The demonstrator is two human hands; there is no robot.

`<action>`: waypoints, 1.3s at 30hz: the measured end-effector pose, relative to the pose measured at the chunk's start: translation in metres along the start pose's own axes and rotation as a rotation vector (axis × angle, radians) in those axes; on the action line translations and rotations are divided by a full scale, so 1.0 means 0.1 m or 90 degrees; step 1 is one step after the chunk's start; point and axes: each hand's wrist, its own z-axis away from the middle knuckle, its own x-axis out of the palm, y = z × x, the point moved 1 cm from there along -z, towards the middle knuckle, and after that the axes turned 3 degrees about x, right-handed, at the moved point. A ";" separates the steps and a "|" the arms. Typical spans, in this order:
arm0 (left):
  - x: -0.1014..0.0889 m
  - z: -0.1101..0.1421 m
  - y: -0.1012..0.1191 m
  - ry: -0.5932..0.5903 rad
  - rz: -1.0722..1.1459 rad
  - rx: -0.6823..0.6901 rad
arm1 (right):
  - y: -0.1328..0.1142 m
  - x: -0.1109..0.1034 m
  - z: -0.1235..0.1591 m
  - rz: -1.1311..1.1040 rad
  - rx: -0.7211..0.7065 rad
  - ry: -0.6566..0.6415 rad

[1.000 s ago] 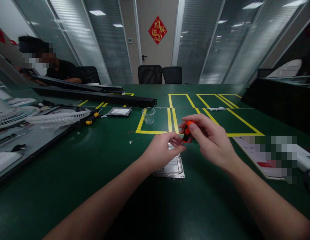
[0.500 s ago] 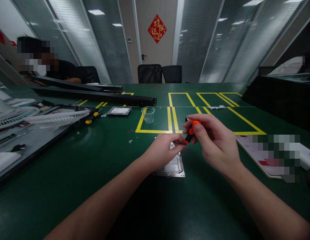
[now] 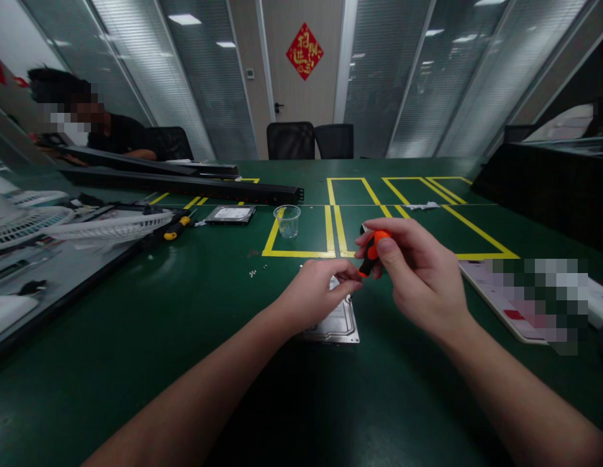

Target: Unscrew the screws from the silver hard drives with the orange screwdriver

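A hard drive (image 3: 338,327) lies flat on the green table, silver face up, partly covered by my left hand (image 3: 321,285). My right hand (image 3: 418,272) is closed around the orange and black handle of a screwdriver (image 3: 371,254), tilted with its lower end toward the drive. The fingers of my left hand pinch at that lower end, above the drive, and they hide the shaft and tip. Several tiny screws (image 3: 253,274) lie on the table left of the drive. Beyond the drive stands a clear plastic cup (image 3: 288,224).
Another hard drive (image 3: 229,215) and a yellow and black screwdriver (image 3: 177,228) lie at the left. Long black bars (image 3: 185,187) stretch behind them. A grey tray (image 3: 87,272) holds white fan grilles. To the right is a phone-like tablet (image 3: 496,301). A person (image 3: 121,136) sits at far left.
The view has shifted slightly. Both hands, the screwdriver and the drive keep nearly the same positions relative to each other.
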 end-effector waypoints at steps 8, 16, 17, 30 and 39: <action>0.01 0.01 -0.03 -0.001 0.014 -0.002 | 0.02 -0.01 0.00 -0.010 -0.002 -0.008; -0.04 0.01 -0.02 -0.024 -0.011 -0.004 | 0.02 0.00 0.00 -0.009 -0.005 -0.006; -0.07 0.02 -0.01 -0.035 -0.029 -0.003 | 0.02 0.00 0.00 -0.007 -0.003 -0.006; -0.25 0.17 -0.09 -0.207 -0.279 0.032 | 0.00 -0.01 -0.01 0.014 0.002 -0.008; -0.25 0.18 -0.10 -0.210 -0.284 0.043 | 0.03 -0.01 0.02 0.011 0.006 -0.009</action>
